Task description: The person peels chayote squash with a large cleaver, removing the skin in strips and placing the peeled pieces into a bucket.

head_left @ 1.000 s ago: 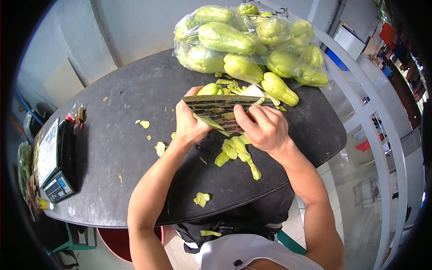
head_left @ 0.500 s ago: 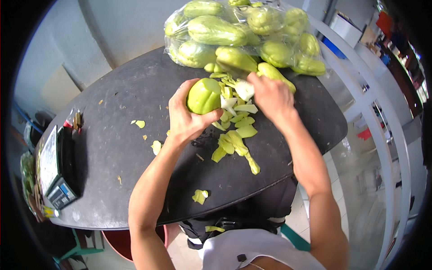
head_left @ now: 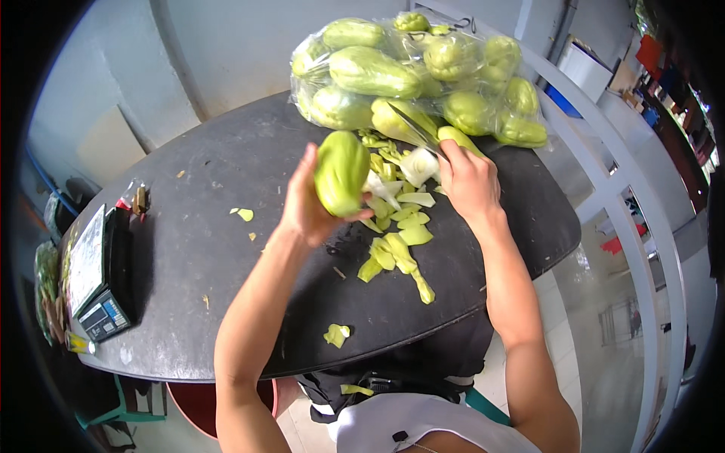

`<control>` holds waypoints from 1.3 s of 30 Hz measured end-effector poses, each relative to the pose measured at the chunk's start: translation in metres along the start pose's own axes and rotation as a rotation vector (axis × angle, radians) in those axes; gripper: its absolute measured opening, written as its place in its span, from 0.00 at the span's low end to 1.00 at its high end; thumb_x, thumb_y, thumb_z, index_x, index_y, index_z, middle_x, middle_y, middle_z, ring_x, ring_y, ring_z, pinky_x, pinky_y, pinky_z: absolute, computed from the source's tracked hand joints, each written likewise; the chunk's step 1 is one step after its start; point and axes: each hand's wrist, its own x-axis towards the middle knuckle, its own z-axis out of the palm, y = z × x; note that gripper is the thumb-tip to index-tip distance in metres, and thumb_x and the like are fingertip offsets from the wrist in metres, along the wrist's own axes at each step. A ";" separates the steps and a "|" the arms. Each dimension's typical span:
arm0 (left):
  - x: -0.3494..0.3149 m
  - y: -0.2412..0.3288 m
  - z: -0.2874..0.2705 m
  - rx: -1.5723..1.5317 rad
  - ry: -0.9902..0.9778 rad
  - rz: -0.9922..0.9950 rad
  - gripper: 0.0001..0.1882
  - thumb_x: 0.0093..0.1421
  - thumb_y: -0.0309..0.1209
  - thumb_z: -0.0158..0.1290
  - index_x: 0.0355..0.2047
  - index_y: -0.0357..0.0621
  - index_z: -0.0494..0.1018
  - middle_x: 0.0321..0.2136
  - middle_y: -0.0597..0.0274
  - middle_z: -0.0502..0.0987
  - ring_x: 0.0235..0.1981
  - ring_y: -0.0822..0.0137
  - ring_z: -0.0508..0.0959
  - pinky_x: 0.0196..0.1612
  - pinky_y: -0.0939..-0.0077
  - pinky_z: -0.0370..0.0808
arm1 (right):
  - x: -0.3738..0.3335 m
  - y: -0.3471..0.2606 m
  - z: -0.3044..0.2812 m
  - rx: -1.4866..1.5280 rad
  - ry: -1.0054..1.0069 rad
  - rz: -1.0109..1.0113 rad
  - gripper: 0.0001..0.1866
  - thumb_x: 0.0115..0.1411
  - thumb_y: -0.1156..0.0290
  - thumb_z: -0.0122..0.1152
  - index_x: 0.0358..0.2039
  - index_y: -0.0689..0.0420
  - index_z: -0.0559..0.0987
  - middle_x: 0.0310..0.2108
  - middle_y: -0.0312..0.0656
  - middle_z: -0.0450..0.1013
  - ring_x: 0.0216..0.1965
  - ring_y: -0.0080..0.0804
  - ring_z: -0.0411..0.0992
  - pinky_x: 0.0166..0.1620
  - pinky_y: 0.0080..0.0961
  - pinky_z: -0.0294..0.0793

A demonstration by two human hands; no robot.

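Note:
My left hand [head_left: 303,204] grips a pale green chayote [head_left: 341,174] above the black table [head_left: 192,260], the fingers wrapped round its far side. In my right hand [head_left: 472,181] is a knife [head_left: 413,124], its blade pointing up and to the left, away from the chayote. Green peelings [head_left: 398,253] and a whitish cut piece [head_left: 419,166] lie in a heap between the two hands. Just beyond the knife, another chayote [head_left: 393,119] rests against a clear plastic bag [head_left: 370,72] packed with several more. The knife's handle is hidden in my fist.
A scale [head_left: 102,287] stands at the table's left edge. Small scraps [head_left: 243,214] dot the tabletop, and one peeling [head_left: 337,335] lies near the front edge. Below the table is a red tub [head_left: 198,408]. White metal railing [head_left: 619,177] runs along the right side.
The chayote has been turned in my left hand, so its long side now shows. My right hand has moved slightly down, and the knife, blurred before, is now sharp.

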 end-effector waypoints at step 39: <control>-0.018 -0.033 -0.037 0.055 -0.241 0.081 0.39 0.49 0.58 0.55 0.47 0.33 0.72 0.32 0.45 0.76 0.20 0.58 0.76 0.18 0.69 0.71 | -0.022 -0.066 0.006 0.001 0.011 -0.444 0.10 0.55 0.75 0.57 0.39 0.59 0.77 0.21 0.35 0.68 0.19 0.27 0.74 0.19 0.24 0.74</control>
